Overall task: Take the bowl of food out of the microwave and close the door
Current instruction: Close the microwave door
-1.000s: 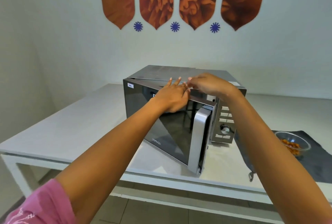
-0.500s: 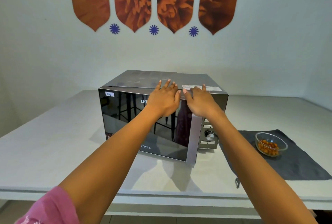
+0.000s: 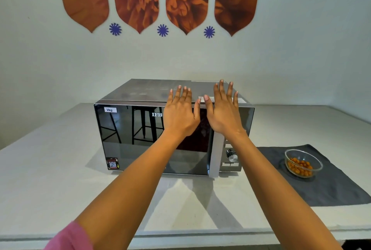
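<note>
A black and silver microwave (image 3: 132, 129) stands on the white table, its mirrored door (image 3: 140, 149) flush with the front. My left hand (image 3: 180, 113) and my right hand (image 3: 222, 113) are side by side in front of the door's upper right part, palms forward, fingers spread, holding nothing. Whether they touch the door I cannot tell. A clear glass bowl (image 3: 303, 163) with small orange pieces of food sits on a dark grey cloth (image 3: 331, 187) to the right of the microwave.
The white table (image 3: 50, 179) runs wide to the left and front, with its near edge at the bottom. A control panel with a knob (image 3: 231, 156) is on the microwave's right. Orange flower panels hang on the wall behind.
The microwave door swung from partly open to flush with the front. Both hands moved from the door's top edge to flat, spread positions in front of it.
</note>
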A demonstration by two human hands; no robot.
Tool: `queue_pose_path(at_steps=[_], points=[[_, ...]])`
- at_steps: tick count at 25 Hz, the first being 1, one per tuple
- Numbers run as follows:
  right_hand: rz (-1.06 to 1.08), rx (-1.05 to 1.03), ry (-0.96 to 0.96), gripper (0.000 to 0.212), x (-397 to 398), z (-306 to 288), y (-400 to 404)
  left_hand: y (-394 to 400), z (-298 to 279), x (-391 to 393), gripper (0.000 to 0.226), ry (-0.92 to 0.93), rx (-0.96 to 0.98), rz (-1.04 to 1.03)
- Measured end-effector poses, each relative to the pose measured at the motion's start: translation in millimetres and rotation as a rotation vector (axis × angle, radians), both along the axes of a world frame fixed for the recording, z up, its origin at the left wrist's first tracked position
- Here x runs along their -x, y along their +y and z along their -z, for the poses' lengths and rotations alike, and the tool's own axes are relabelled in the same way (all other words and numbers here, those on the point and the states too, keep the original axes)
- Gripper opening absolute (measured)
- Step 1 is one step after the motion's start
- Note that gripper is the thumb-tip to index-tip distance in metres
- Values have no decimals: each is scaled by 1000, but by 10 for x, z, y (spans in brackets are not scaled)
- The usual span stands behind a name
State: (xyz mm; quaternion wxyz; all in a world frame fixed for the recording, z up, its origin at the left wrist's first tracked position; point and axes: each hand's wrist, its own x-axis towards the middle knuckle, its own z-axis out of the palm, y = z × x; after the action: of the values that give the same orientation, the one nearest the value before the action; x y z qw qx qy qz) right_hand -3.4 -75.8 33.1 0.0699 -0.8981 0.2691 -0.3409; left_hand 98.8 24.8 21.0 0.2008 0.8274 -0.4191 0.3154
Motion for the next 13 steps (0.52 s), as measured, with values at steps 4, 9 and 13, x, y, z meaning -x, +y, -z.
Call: queue_pose_path(at_steps=[4,9,13], points=[[0,1,-28,71,-44,21,-49,-47,22,-45,75,-11,31,-2],[39,49,-43,72,-81,23,-94,-84,42,-84,77,-33,68,5],[80,99,-35,72,-96,60,-108,-103,56,-111,78,-29,55,15]])
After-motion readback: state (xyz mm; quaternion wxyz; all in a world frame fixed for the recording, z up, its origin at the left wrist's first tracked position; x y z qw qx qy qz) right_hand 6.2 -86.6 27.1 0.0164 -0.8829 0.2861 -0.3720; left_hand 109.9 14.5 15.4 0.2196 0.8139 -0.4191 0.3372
